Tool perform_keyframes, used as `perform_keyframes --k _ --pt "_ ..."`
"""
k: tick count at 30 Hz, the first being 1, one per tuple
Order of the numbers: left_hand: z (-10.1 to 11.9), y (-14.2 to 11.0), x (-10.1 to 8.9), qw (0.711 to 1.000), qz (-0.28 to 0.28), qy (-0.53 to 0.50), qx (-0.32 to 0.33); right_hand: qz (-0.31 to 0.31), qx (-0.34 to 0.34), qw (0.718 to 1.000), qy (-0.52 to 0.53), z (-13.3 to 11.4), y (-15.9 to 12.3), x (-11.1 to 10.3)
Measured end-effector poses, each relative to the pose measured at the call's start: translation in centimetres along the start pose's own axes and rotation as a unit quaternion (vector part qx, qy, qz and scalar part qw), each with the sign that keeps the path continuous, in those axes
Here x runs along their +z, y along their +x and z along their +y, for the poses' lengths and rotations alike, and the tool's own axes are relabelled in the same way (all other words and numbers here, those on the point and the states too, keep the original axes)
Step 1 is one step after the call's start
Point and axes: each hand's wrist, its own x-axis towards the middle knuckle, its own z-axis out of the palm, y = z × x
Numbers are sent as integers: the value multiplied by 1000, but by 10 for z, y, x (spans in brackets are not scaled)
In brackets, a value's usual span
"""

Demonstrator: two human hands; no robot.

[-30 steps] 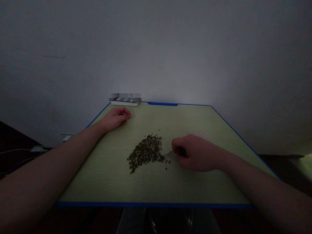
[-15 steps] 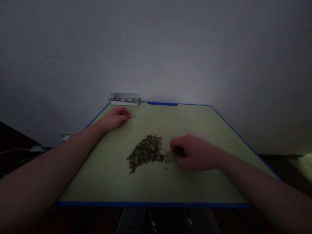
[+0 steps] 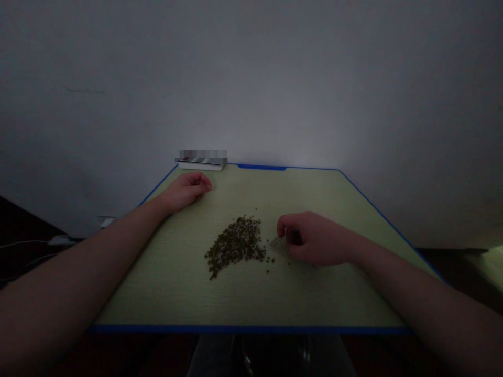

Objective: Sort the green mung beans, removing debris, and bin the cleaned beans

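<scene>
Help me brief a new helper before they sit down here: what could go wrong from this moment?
The right hand is close to the pile of small dark pieces; a careless sweep might scatter them across the table.

A few stray pieces lie apart from the pile and could be overlooked.

The clear curved-edged item by the right hand is faint in this dim light, so it might get bumped.

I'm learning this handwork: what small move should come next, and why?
Perhaps nudge the right hand slightly left, clear piece leading: a few stray grains lie just off the pile's right side, close to that piece.
</scene>
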Motion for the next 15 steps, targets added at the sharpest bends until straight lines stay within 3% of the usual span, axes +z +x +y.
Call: perform_keyframes --k 8,15 --pt "-2 1 0 1000 -3 -7 2 40 -4 999 -10 -12 1 9" --pt "-1 0 0 1000 3 -4 -8 52 48 995 -67 -7 0 -4"
